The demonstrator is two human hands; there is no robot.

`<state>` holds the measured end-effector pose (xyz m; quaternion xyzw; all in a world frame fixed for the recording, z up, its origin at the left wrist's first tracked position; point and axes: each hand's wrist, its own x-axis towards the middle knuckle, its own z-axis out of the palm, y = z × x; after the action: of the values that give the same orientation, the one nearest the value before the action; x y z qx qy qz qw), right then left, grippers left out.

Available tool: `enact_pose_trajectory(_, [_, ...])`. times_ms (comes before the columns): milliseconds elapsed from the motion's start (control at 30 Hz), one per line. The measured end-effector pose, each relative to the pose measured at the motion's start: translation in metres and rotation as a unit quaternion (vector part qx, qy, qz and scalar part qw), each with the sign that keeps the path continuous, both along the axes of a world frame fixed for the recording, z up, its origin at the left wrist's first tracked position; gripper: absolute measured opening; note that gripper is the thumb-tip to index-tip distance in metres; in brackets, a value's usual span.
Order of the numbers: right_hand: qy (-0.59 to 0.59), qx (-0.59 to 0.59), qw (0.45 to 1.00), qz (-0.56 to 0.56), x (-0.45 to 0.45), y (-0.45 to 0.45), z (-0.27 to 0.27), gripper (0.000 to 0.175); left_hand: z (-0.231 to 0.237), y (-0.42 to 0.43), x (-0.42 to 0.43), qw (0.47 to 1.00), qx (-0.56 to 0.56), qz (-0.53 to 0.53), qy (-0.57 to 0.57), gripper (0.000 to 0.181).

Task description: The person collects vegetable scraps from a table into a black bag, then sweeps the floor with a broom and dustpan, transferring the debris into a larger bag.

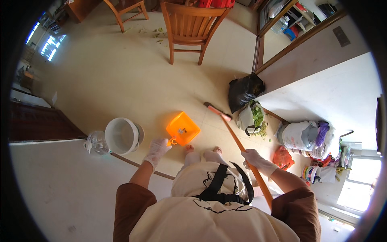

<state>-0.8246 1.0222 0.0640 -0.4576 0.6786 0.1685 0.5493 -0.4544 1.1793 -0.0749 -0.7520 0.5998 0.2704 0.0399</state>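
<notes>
My left hand (157, 151), in a thin clear glove, grips the handle of an orange plastic dustpan (187, 125) on or just above the floor in front of my feet. A gloved right hand, my right hand (257, 160), is closed around the orange stick of a broom (217, 111). The broom's pink and dark head lies ahead and to the right of the dustpan, apart from it. Beyond the broom head, at the right, stand a black plastic bag (242, 90) and a pale bag of green leaves (245, 116), with leaf scraps (263, 130) beside it.
A wooden chair (196, 24) stands ahead, with scattered leaf scraps (159, 34) left of it. At the left wall are a white bucket (121, 136) and a clear plastic bottle (99, 142). A red plastic bag (283, 158) and wrapped containers (297, 136) stand at the right.
</notes>
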Motion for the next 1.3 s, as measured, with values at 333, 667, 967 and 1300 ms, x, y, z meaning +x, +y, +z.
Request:
enact_pose_trajectory(333, [0.04, -0.191, 0.951, 0.241, -0.066, 0.053, -0.135, 0.031, 0.0, -0.028, -0.034, 0.99, 0.057, 0.123, 0.028, 0.041])
enact_pose_trajectory(667, [-0.084, -0.13, 0.971, 0.18, -0.096, 0.091, -0.055, 0.035, -0.008, -0.021, -0.04, 0.988, 0.073, 0.132, 0.036, 0.04])
enact_pose_trajectory(967, [-0.051, -0.186, 0.962, 0.195, 0.012, -0.077, -0.142, 0.036, -0.002, -0.017, -0.037, 0.981, 0.027, 0.19, 0.027, 0.042])
enact_pose_trajectory(1300, [-0.072, -0.099, 0.931, 0.344, -0.103, -0.018, -0.109, 0.056, -0.012, -0.069, -0.04, 0.974, -0.02, 0.227, -0.006, 0.044])
